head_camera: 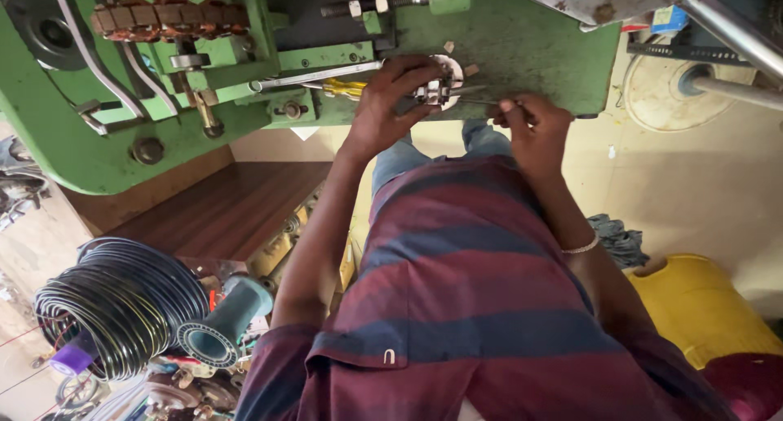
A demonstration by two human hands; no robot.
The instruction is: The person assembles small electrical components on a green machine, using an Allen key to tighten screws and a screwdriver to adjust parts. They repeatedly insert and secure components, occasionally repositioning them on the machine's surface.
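Observation:
My left hand (390,103) reaches over the edge of a green metal machine table (522,46) and grips a small round silver-white part (441,81). My right hand (534,126) is beside it on the right and pinches a thin metal tool (481,100), whose tip points left into the part. Just left of my left hand, a yellow-handled screwdriver (346,87) and a long silver spanner (318,76) lie on the table. My striped maroon and blue shirt fills the lower middle of the view.
A copper-wound rotor (167,19) sits on the machine at the top left. Below the table are a wooden shelf (236,205), a coil of black wire (122,303) and a teal tube (224,327). A yellow container (701,307), a grey cloth (617,238) and steel rods (734,31) are on the right.

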